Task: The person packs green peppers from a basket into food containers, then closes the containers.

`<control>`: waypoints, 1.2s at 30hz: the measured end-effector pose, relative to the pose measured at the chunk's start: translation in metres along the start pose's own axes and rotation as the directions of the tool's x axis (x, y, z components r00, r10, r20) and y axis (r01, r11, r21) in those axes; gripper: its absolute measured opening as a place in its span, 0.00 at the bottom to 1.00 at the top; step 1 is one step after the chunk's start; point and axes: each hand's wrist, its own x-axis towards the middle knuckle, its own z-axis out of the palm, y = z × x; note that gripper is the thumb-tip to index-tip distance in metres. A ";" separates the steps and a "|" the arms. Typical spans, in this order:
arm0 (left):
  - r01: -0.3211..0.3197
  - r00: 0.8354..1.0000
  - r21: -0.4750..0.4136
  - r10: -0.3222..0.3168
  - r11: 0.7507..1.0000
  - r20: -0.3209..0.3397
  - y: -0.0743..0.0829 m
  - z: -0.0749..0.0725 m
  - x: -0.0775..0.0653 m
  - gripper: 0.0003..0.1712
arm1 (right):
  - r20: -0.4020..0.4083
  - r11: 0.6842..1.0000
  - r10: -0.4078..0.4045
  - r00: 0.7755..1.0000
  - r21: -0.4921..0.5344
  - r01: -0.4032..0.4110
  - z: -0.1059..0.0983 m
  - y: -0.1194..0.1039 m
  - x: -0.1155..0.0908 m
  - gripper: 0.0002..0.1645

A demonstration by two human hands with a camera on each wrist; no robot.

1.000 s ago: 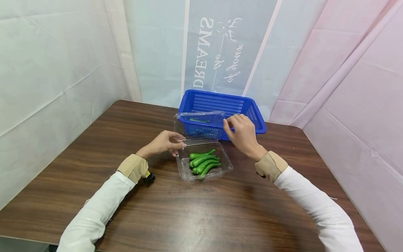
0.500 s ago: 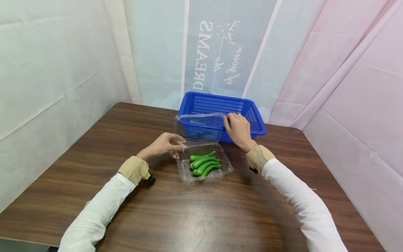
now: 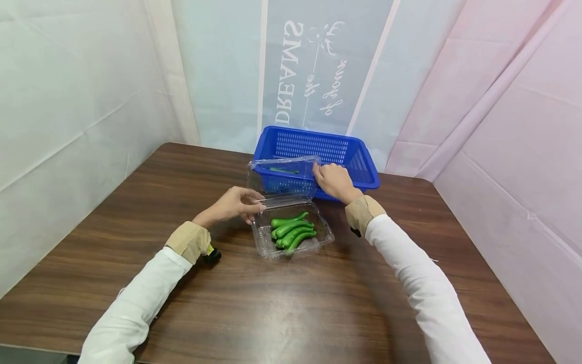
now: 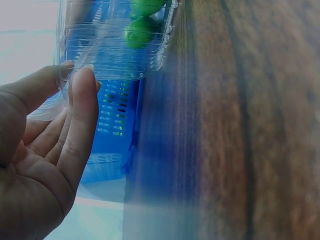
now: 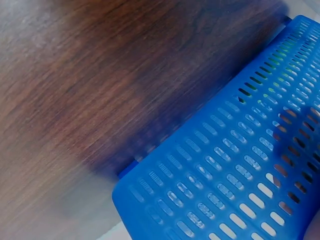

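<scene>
A clear plastic clamshell box (image 3: 264, 244) stands on the table with its hinged lid (image 3: 256, 178) raised at the back. Several green chili peppers (image 3: 293, 232) lie in its base. My left hand (image 3: 233, 204) pinches the box's left rim near the hinge, thumb on one side and fingers on the other; the left wrist view shows this hand (image 4: 55, 130) at the box's edge. With curled fingers, my right hand (image 3: 335, 180) grips the lid's upper right corner. The right wrist view hides nearly all of that hand.
Directly behind the box is a blue slotted basket (image 3: 364, 169); the raised lid overlaps its front wall. A green pepper (image 3: 283, 170) shows through the lid, inside the basket. The brown wooden table (image 3: 282, 303) meets hanging cloth at the back and sides.
My right hand has moved left and taken hold of the lid's corner. The left hand keeps its pinch on the box's rim. The peppers have not moved in the box.
</scene>
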 end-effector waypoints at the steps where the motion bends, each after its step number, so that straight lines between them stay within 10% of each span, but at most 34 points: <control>1: 0.001 1.000 -0.002 -0.001 1.000 0.001 0.000 -0.001 0.000 0.21 | 0.007 1.000 0.002 1.000 -0.001 -0.002 0.000 -0.001 0.001 0.36; 15: -0.009 1.000 -0.010 0.009 1.000 0.026 0.000 0.001 -0.001 0.22 | 0.298 0.986 0.058 0.953 0.134 -0.101 -0.008 0.004 0.026 0.21; 25: -0.024 1.000 0.009 0.024 1.000 0.005 0.000 0.005 0.001 0.20 | 0.414 0.965 -0.125 0.902 0.262 0.014 0.002 0.002 0.058 0.13; 31: -0.012 1.000 0.012 0.012 1.000 -0.004 0.001 0.000 0.000 0.20 | 0.386 0.898 -0.326 0.863 0.412 0.155 0.061 0.050 0.101 0.17; 36: -0.003 1.000 0.002 0.003 1.000 -0.006 0.002 -0.002 0.000 0.21 | 0.435 0.908 -0.345 0.832 0.378 0.179 0.090 0.066 0.125 0.25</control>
